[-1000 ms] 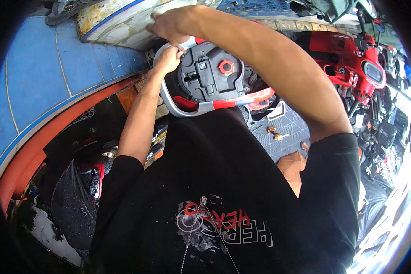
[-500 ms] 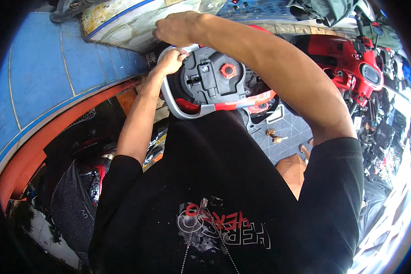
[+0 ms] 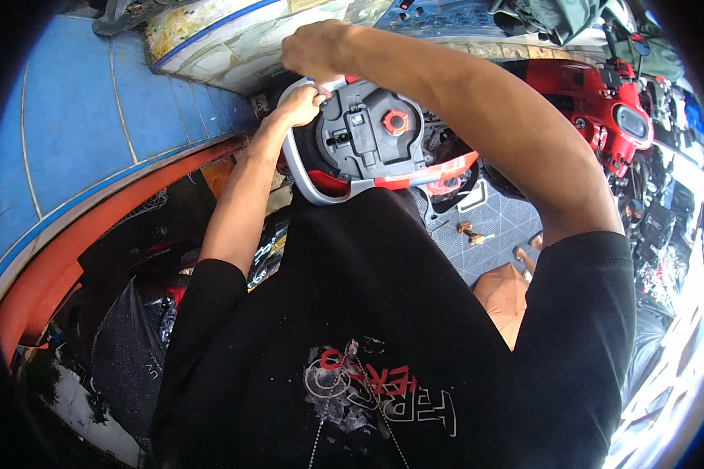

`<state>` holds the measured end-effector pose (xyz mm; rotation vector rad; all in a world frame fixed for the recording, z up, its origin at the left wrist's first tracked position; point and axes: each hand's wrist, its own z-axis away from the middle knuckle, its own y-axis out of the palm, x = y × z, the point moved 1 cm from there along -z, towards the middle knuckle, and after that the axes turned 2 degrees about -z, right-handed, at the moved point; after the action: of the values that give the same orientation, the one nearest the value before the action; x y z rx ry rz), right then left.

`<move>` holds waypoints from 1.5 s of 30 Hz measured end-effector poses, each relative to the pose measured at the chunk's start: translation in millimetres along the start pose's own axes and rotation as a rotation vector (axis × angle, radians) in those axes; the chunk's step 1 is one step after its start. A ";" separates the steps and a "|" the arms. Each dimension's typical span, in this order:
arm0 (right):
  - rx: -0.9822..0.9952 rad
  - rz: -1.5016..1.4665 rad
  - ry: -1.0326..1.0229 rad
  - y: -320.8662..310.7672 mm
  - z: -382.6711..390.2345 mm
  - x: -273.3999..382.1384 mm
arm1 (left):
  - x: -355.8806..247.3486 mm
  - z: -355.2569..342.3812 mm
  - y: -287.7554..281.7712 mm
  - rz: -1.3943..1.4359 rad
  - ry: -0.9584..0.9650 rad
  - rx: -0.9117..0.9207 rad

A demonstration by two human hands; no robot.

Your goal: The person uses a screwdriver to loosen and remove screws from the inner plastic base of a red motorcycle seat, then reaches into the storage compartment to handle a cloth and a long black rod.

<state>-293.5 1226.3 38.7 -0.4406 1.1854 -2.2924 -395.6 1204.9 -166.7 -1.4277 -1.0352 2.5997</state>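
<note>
The rear of a scooter with its grey inner tray [image 3: 368,129] laid bare is in front of me. The tray carries a red round cap [image 3: 395,122], and a silver grab rail [image 3: 299,168] curves around the tail. My left hand [image 3: 301,105] is closed at the tray's left edge, thumb and forefinger pinched. Anything between them is too small to make out. My right hand [image 3: 314,51] is curled beyond the far end of the rail, its arm reaching across over the scooter. The back of that hand hides its fingertips and whatever they grip.
A blue tiled ledge [image 3: 70,117] with an orange-red edge runs along the left. At the upper right stands another red scooter [image 3: 602,102]. A brass-coloured part [image 3: 471,233] lies on the grey floor mat [image 3: 516,219]. Below is an orange-brown piece [image 3: 502,297].
My right hand has shifted slightly to the right. The left hand remains at the tray's edge, still pinched. The whole view has moved a little.
</note>
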 end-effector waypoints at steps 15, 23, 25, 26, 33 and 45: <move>-0.170 -0.084 0.190 -14.0 55.2 2.3 | -27.5 29.4 18.0 0.098 0.037 -0.442; -0.358 -1.450 0.502 173.2 309.5 -9.0 | -22.3 39.7 74.3 -0.403 -0.509 -0.141; -0.092 -1.346 0.457 233.0 334.1 32.8 | -15.8 43.1 77.0 -0.462 -0.482 -0.161; -0.039 -1.518 0.443 283.4 346.3 58.6 | -13.4 41.9 75.3 -0.472 -0.449 -0.158; -0.333 -2.385 0.743 456.9 397.3 190.2 | -32.3 50.8 89.5 -0.438 -0.483 -0.323; -0.297 -2.045 0.725 539.6 452.5 186.3 | -24.2 63.9 111.4 -0.505 -0.224 -0.656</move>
<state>-58.7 560.7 -141.4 -1.5436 1.7089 -4.1932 -396.2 1075.6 -185.6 -0.7514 -2.0880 2.1600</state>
